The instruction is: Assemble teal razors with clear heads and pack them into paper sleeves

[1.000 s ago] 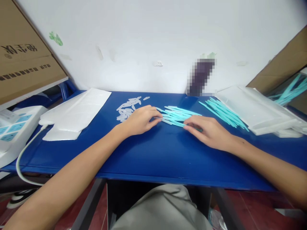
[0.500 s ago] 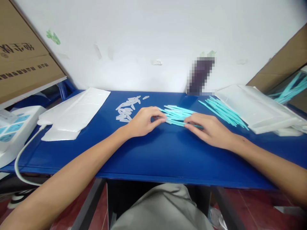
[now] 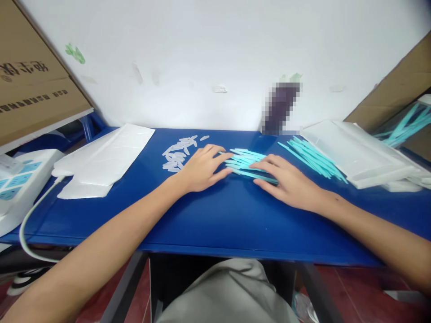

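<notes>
Several thin turquoise sticks [image 3: 243, 157] lie in a loose bundle on the blue table, between my two hands. My left hand [image 3: 204, 169] is at their left ends, its thumb and fingers apart and the fingertips close to or touching the sticks. Over the right ends rests my right hand [image 3: 288, 180], fingers spread, with the nearest stick running beneath them. Small clear plastic pieces [image 3: 175, 154] are scattered just beyond my left hand. A second bundle of turquoise sticks [image 3: 313, 158] lies to the right, past my right hand.
White flat bags [image 3: 111, 154] lie at left beside a power strip [image 3: 30, 179] with a white cable. Translucent plastic bags [image 3: 360, 154] sit at right. A cardboard box [image 3: 40, 76] stands at upper left, a white wall [image 3: 188, 58] behind the table, and a pixelated dark item leans there.
Both hands have loosened from a pinch on the nearest stick, and their fingers are now apart. My right hand has shifted slightly left. The stick lies with the bundle.
</notes>
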Available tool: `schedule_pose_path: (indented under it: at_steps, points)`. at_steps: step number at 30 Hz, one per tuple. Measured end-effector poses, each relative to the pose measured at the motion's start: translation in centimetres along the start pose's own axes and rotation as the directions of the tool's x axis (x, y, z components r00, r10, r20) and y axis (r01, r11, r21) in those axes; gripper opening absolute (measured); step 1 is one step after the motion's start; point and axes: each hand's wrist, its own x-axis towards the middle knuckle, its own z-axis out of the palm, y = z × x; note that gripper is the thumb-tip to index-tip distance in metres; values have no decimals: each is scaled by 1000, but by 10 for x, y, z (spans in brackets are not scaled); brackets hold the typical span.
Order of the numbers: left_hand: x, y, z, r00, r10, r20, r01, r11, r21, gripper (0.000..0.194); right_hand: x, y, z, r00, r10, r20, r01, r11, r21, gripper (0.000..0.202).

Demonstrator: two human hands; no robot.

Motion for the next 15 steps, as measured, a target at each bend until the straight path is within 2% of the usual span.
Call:
schedule_pose_path:
  at_steps: [4,8,11,15]
  points:
    - [2,-22,-5,972,-230,44,215,952,218,57,0,7,0,991,73,111,-67,996,-52,64]
    - [14,-42,-3,936,-334,108,288,907,307,58,6,15,-3,957,207,202,-191,977,-95,84]
    - [21,-48,0,925,-343,164,279,906,319,58,10,20,-7,929,245,279,-243,969,-41,86]
    - [20,-32,-4,977,-209,-32,209,935,287,55,10,18,-10,962,133,236,-150,987,53,70]
